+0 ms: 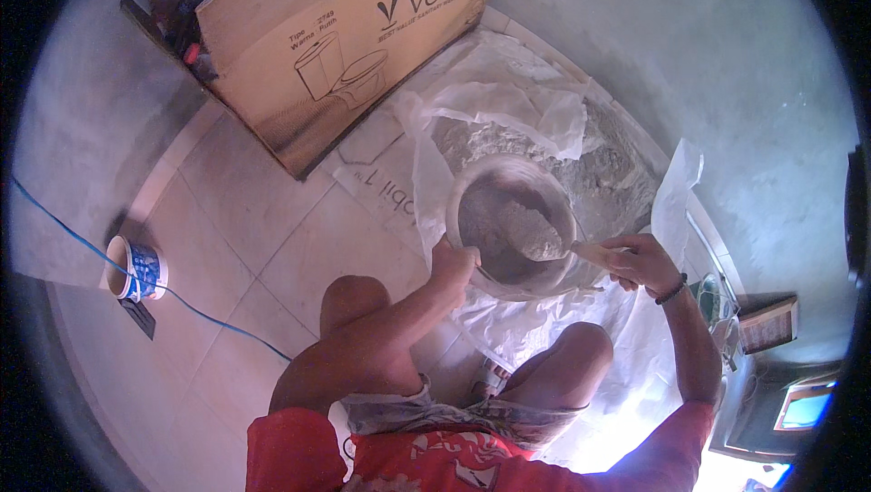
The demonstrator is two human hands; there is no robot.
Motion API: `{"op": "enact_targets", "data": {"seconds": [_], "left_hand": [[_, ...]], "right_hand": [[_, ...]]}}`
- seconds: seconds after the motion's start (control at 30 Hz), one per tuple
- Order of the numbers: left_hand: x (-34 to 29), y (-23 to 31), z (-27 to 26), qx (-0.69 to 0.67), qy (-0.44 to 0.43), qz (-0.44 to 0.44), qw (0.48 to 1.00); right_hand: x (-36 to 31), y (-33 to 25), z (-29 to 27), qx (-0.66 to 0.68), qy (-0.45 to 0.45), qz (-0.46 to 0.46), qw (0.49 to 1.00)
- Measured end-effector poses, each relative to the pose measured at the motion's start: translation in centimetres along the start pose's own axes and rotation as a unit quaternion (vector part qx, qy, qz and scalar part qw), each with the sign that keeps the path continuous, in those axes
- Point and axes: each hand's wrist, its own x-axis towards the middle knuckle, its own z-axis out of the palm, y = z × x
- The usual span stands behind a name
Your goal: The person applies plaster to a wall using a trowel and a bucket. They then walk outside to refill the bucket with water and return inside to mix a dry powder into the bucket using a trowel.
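Observation:
A round pale bucket (464, 185) stands in front of me with grey powder (494, 215) inside. My left hand (454, 265) is closed on its near left rim. At the right side, my right hand (640, 262) grips the light handle of a trowel (588, 254). The trowel's blade reaches into the bucket, where a heap of grey powder (533, 234) covers it. Behind and beside the bucket, more grey powder (612, 170) lies in an opened white plastic sack (435, 115).
A large cardboard box (336, 65) stands at the back left. On the tiled floor (245, 211), a blue-and-white tub (136, 270) sits at far left, with a blue cord (204, 315) running past it. A grey wall (753, 83) rises at the right, and a wooden-framed piece (769, 324) lies nearby.

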Motion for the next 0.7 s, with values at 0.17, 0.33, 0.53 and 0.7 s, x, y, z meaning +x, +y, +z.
{"op": "enact_targets", "data": {"seconds": [0.17,0.33,0.53,0.7], "left_hand": [[-0.3,-0.1,-0.3,0.0,0.0,0.027,1.0],[-0.9,0.7,-0.4,-0.003,-0.018,0.014,1.0],[-0.6,0.7,-0.9,-0.032,-0.018,0.007,0.999],[-0.6,0.6,-0.8,-0.04,-0.032,0.007,0.999]], "right_hand": [[1.6,-0.1,0.1,0.052,-0.079,0.063,0.994],[1.6,0.4,-0.1,0.149,-0.099,0.08,0.981],[1.1,0.6,-0.8,0.228,-0.092,0.099,0.964],[0.0,-0.5,-1.5,0.015,-0.042,0.012,0.999]]}}
